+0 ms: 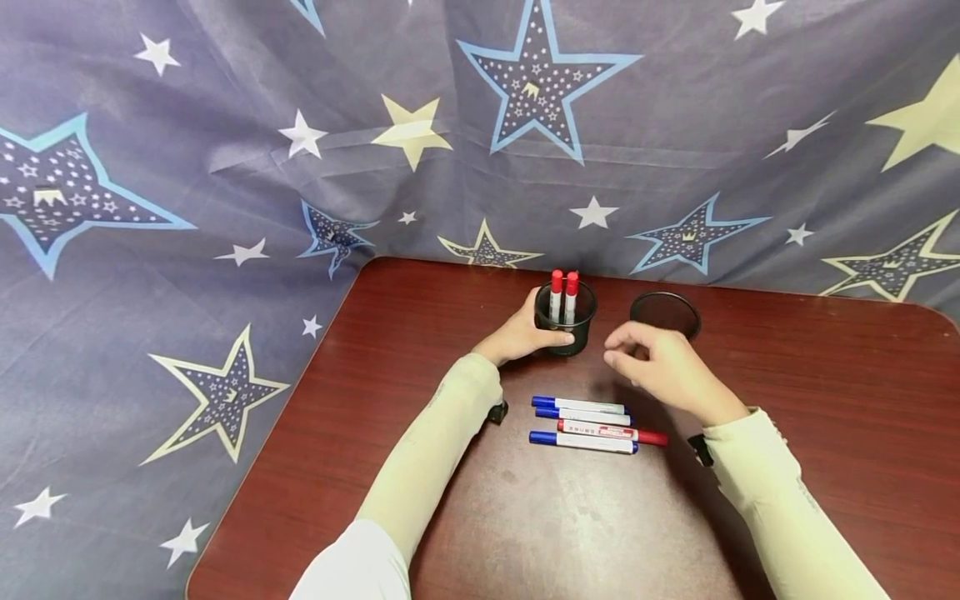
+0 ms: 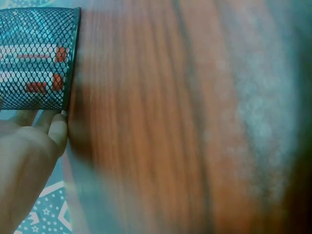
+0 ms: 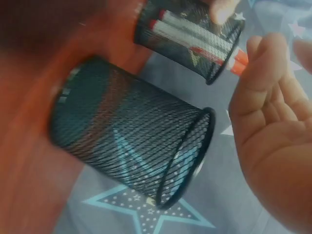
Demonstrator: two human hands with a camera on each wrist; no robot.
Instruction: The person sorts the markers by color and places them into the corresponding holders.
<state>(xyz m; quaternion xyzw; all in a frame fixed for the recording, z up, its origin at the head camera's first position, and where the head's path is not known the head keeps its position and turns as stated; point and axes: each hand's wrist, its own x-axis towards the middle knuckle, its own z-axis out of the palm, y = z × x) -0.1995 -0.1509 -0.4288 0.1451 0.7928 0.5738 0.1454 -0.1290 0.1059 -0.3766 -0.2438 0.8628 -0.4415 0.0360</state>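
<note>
My left hand holds a black mesh pen holder near the back of the table, its thumb across the front. Inside stand two red-capped markers, also seen through the mesh in both wrist views. A second mesh pen holder stands to the right with nothing visible inside. My right hand hovers in front of that holder, fingers loosely bent and holding nothing. Between the forearms lie three blue-capped markers and a red marker, roughly side by side on the table.
The dark red wooden table has rounded back corners. A grey-blue cloth with stars hangs behind it and along the left side. Both forearms reach in from the front, one on each side of the loose markers.
</note>
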